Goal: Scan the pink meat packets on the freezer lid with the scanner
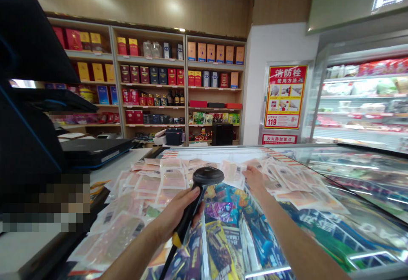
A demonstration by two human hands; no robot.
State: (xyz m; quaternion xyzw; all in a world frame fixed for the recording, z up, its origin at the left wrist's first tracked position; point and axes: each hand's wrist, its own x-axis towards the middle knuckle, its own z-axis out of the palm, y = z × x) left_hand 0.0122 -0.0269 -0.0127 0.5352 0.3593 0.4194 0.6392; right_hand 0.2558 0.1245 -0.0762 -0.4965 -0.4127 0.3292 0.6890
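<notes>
While left fingers (193, 194) wrap a scanner (208, 175), right fingers (250, 171), nearly closed, pinch a packet (231, 172)

Smooth black plastic handheld scanner (208, 175) in the left hand (174, 214), glossy translucent plastic flat pinkish packets (146, 184) left of it and by the right hand (254, 179), crinkled shiny colourful wrappers (219, 246) below both, polished wood-look brown panelling (204, 10) beyond

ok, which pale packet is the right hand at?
The packet between the black scanner's head and the fingertips of the right hand; the other packets spread out to its left and right.
</notes>
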